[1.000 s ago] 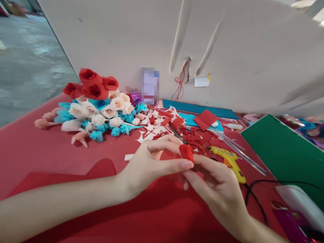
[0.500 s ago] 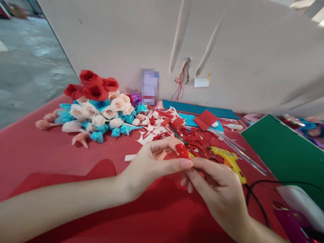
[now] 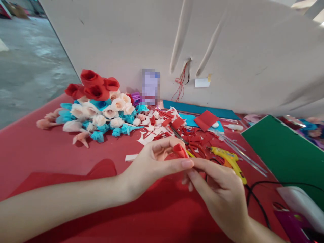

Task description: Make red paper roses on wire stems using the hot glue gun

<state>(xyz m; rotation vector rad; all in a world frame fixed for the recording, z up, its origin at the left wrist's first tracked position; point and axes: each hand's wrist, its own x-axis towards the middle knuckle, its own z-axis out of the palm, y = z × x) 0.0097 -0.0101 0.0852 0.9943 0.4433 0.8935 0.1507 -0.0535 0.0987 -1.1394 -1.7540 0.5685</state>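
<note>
A small roll of red crepe paper (image 3: 180, 151), shaped like a bud, is held up over the middle of the table. My left hand (image 3: 159, 162) is closed on it, the thumb pressed along its lower end and the fingers curled behind. From the right, my right hand (image 3: 220, 189) pinches at the base of the same roll, its fingertips touching the left thumb. The roll's lower end is hidden by the fingers. Just behind the hands lie scissors (image 3: 197, 148) with red handles, among red and white paper scraps (image 3: 157, 130).
Red, white and blue paper flowers (image 3: 110, 113) are heaped at the left. A yellow glue gun (image 3: 229, 160) with a black cord lies right of the hands, near clear glue sticks (image 3: 244, 153). A green board (image 3: 286, 152) leans at the right; a large red sheet (image 3: 101, 216) lies below my arms.
The red paper roll has turned slightly in my fingers, its top tipping to the left. Both hands stay almost in the same place.
</note>
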